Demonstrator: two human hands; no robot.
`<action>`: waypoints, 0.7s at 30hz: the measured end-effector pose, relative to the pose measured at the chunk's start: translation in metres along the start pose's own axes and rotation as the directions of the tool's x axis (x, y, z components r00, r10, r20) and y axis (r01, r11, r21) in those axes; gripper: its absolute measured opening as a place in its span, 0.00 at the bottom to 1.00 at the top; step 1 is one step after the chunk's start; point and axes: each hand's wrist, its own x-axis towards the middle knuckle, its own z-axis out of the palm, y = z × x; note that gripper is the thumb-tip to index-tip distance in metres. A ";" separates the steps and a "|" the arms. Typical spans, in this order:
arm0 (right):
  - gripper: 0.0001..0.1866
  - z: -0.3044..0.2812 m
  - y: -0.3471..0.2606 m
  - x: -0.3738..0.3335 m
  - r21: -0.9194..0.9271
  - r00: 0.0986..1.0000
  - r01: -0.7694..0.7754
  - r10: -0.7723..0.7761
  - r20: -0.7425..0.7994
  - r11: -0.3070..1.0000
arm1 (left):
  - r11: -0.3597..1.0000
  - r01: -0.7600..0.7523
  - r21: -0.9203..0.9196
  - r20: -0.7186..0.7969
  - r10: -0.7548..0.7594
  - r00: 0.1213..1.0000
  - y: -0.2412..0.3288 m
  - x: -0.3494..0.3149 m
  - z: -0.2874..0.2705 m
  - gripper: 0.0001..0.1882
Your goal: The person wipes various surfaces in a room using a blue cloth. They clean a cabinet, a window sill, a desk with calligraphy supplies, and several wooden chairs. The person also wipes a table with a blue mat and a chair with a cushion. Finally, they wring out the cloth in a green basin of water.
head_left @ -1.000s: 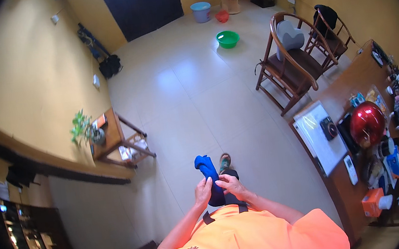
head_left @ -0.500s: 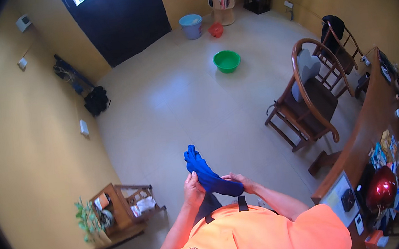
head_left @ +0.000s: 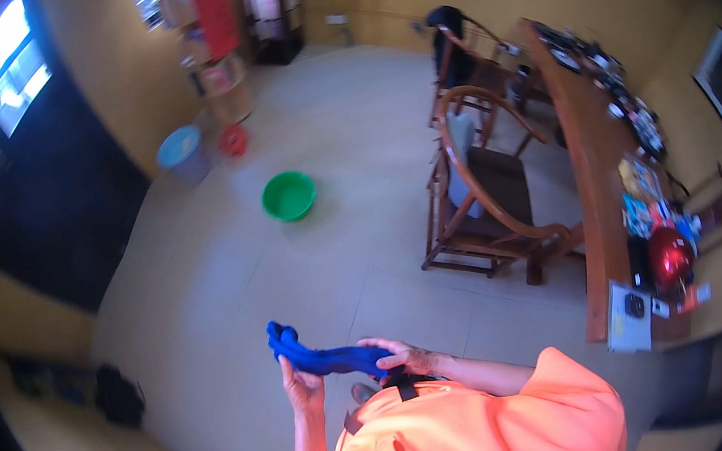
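A long blue glove [head_left: 332, 360] is stretched sideways between my two hands in front of my orange top. Its bunched, finger-like end lies at the left, beyond my left hand. My left hand [head_left: 305, 387] grips it from below near that end, thumb up along its side. At the other, cuff-like end, my right hand [head_left: 407, 356] has its fingers over the blue material. Motion blur hides the exact grip of the fingers.
A green basin [head_left: 289, 196] stands on the tiled floor ahead. Behind it are a light blue bucket [head_left: 184, 159] and a red plastic thing [head_left: 233, 140]. Wooden armchairs [head_left: 490, 188] and a long wooden desk [head_left: 582, 173] with clutter and a shiny red object [head_left: 672, 258] are at the right.
My view has swung to the right, so the basin and door sit further left. The glove has turned from slanting away to lying nearly level between my hands.
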 end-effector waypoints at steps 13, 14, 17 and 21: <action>0.19 -0.062 -0.133 0.262 -0.815 0.820 0.231 -0.557 -0.131 0.532 | 0.972 0.166 0.169 -0.180 -0.135 0.974 0.135 0.271 0.041 0.21; 0.19 -0.064 -0.149 0.275 -0.835 0.809 0.227 -0.575 -0.126 0.501 | 0.969 0.185 0.166 -0.211 -0.148 0.966 0.140 0.292 0.045 0.21; 0.19 -0.069 -0.189 0.305 -0.826 0.694 0.309 -0.706 -0.143 0.472 | 0.945 0.253 0.207 -0.227 -0.205 0.952 0.147 0.346 0.056 0.20; 0.20 -0.032 -0.270 0.332 -0.024 0.850 0.294 -0.273 -0.451 0.956 | 0.840 0.459 0.291 -0.056 -0.464 0.884 0.152 0.416 0.077 0.19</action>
